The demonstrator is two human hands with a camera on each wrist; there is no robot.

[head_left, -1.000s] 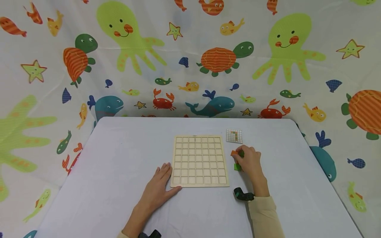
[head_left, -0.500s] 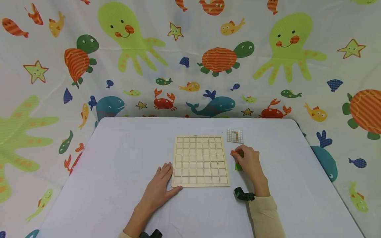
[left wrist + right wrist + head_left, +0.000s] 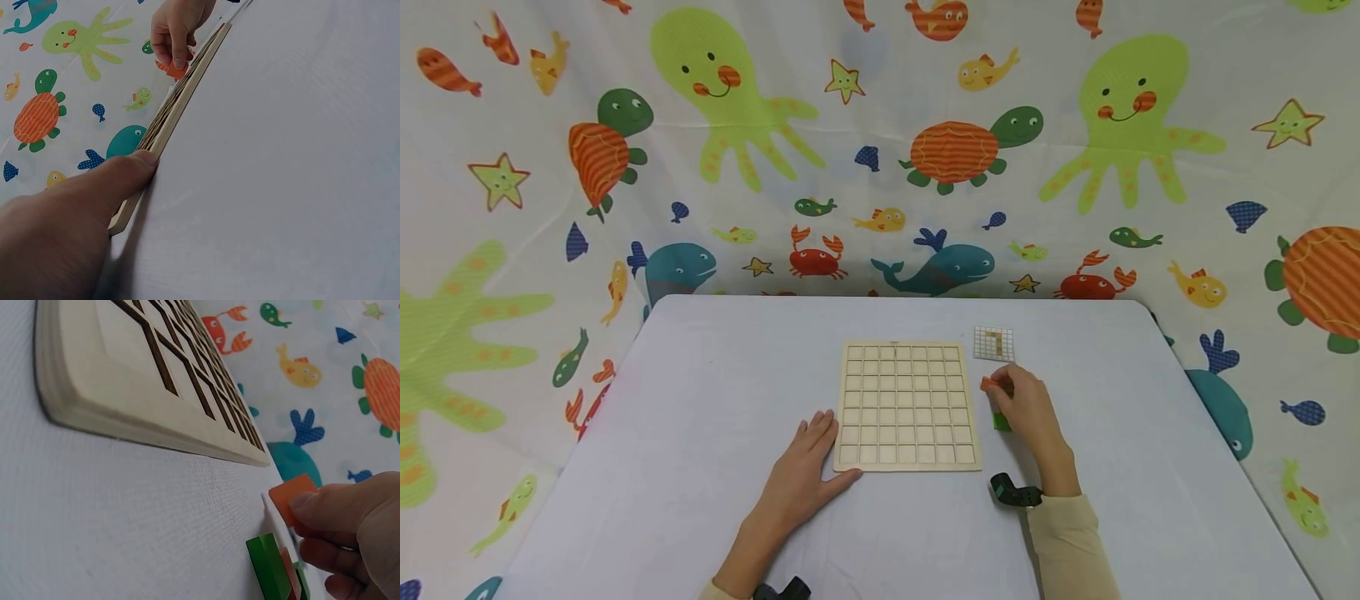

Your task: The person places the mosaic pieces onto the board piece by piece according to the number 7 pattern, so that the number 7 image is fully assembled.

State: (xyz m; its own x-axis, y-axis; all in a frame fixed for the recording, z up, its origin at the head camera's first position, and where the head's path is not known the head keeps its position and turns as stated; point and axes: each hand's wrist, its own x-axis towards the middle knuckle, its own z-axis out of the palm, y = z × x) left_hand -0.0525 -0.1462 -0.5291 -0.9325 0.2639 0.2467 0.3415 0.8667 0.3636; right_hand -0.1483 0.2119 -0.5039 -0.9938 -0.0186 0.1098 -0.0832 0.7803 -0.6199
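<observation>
A square wooden board [image 3: 907,467] with a grid of shallow square cells lies flat on the white table. My left hand [image 3: 797,471] rests at its lower left corner, fingers straight along the left edge; in the left wrist view the thumb [image 3: 142,161] presses the near edge. To the right of the board, my right hand [image 3: 1028,410] pinches a small orange block [image 3: 289,495] between thumb and fingers. Below that hand stand a green block [image 3: 267,562] and, behind it, a reddish and another green piece, partly hidden.
A small card [image 3: 994,342] printed with a grid and coloured squares lies behind the right hand. A white cloth [image 3: 955,158] patterned with sea animals hangs beyond the table's far edge. Dark wrist cameras [image 3: 1015,490] sit on both wrists.
The right fingers have shifted slightly with the orange block, and the green piece beside them has gone from sight in the head view. The left hand keeps its place on the board.
</observation>
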